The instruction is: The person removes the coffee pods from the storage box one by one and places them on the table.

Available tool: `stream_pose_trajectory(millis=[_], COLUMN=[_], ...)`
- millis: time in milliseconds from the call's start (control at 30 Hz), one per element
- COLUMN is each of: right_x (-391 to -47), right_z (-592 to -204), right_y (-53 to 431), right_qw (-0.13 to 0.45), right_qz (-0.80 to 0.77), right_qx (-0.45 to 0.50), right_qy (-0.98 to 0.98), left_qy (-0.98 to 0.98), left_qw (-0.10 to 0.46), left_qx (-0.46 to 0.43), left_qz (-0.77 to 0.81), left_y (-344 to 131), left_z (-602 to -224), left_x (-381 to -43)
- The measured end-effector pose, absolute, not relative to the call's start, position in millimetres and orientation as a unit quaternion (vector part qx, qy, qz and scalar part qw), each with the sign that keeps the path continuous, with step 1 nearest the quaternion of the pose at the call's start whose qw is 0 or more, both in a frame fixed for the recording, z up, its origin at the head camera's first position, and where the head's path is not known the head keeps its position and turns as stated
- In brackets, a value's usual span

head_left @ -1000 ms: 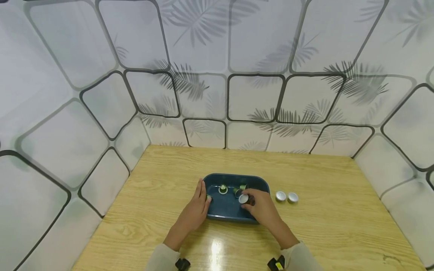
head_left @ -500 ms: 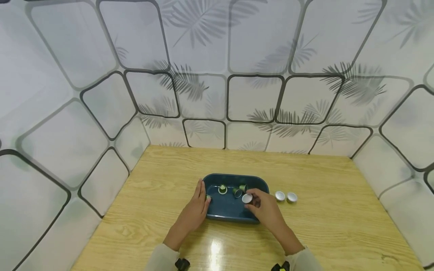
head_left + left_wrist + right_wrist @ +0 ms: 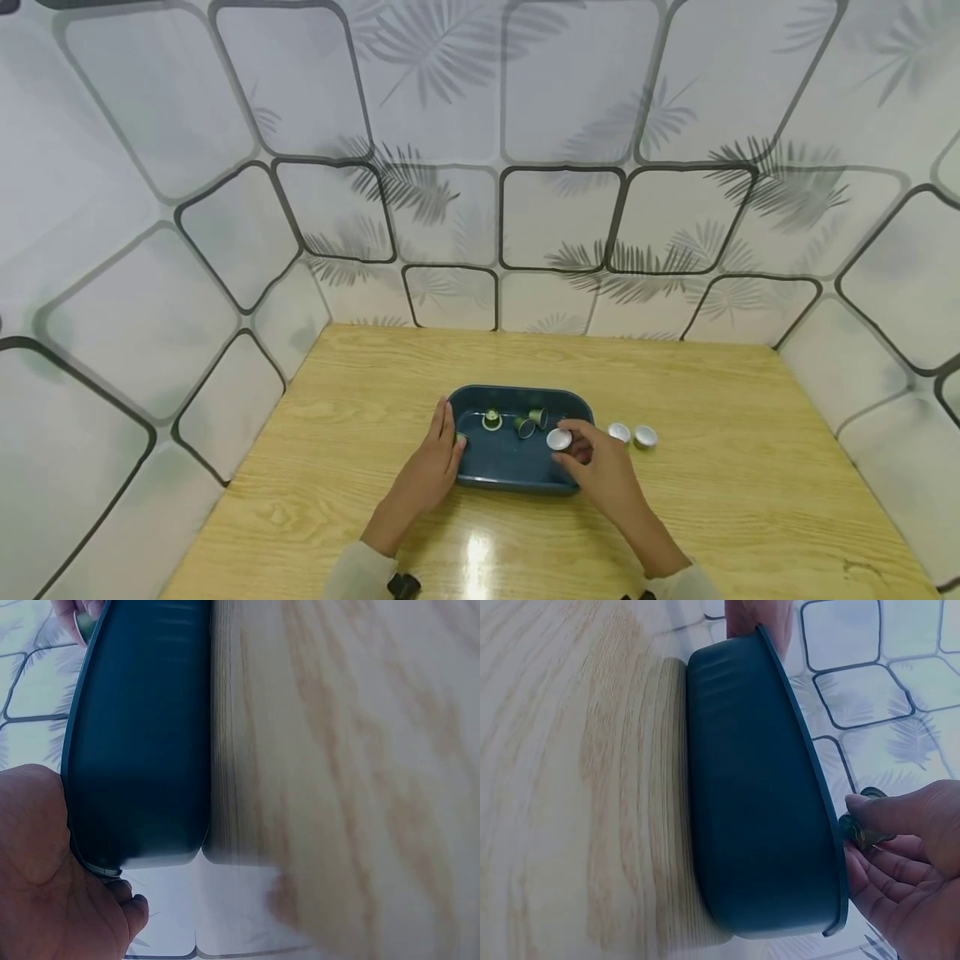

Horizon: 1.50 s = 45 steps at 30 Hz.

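My left hand (image 3: 431, 458) grips the left end of a dark blue tray (image 3: 506, 467), its thumb over the rim and fingers along the outside. Above the tray's right part, my right hand (image 3: 603, 467) pinches a coffee capsule (image 3: 558, 439) between thumb and fingers, its silvery lid facing up. In the right wrist view its shiny green body (image 3: 859, 831) shows partly behind the thumb. Inside the tray, a green capsule (image 3: 492, 419) stands lid down, while a second green capsule (image 3: 525, 427) and a third green capsule (image 3: 538, 417) lie on their sides. A green edge (image 3: 461, 437) peeks out by my left thumb.
Right of the tray, one capsule (image 3: 618, 432) and another capsule (image 3: 646, 437) stand on the wooden table (image 3: 375, 367), silvery lids up. My right hand partly covers the nearer one. A patterned wall covering (image 3: 555, 217) closes off the back and both sides.
My right hand has moved a little to the right with the capsule, and its lid has tipped further upward. The left hand and the tray hold their place.
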State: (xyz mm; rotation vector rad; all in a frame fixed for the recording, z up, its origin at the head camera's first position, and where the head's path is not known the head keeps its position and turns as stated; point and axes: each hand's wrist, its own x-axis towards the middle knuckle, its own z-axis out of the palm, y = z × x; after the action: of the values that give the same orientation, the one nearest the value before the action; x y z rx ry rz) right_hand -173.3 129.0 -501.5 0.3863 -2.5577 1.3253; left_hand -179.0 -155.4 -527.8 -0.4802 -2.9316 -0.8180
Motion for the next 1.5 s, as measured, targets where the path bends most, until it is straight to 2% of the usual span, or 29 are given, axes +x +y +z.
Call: stream_pose_trajectory(millis=[467,800,1333,1500], right_x=[-161.9,-156.0,-154.4,-152.6], right_z=[-502.6,-504.2,-507.3,-508.5], right_y=[141.6,148.2,160.6,165.2], right_qw=[0.145,0.125,0.184,0.176], right_qz=[0.485,0.504,0.496,0.491], right_qx=[0.118,0.088,0.110,0.085], right_qy=[-0.855,-0.850,-0.842,-0.849], left_qy=[-0.951,-0.951,-0.949,-0.948], left_qw=[0.027,0.031,0.029,0.029], left_qx=[-0.155,-0.154,-0.152,-0.153], left_qz=[-0.267,-0.267,-0.275,-0.277], left_y=[-155.2,-155.4,-155.1,-155.0], left_z=[-529.5,-533.5,-531.6,-530.0], left_x=[-178.7,-177.6,-178.8,-179.2])
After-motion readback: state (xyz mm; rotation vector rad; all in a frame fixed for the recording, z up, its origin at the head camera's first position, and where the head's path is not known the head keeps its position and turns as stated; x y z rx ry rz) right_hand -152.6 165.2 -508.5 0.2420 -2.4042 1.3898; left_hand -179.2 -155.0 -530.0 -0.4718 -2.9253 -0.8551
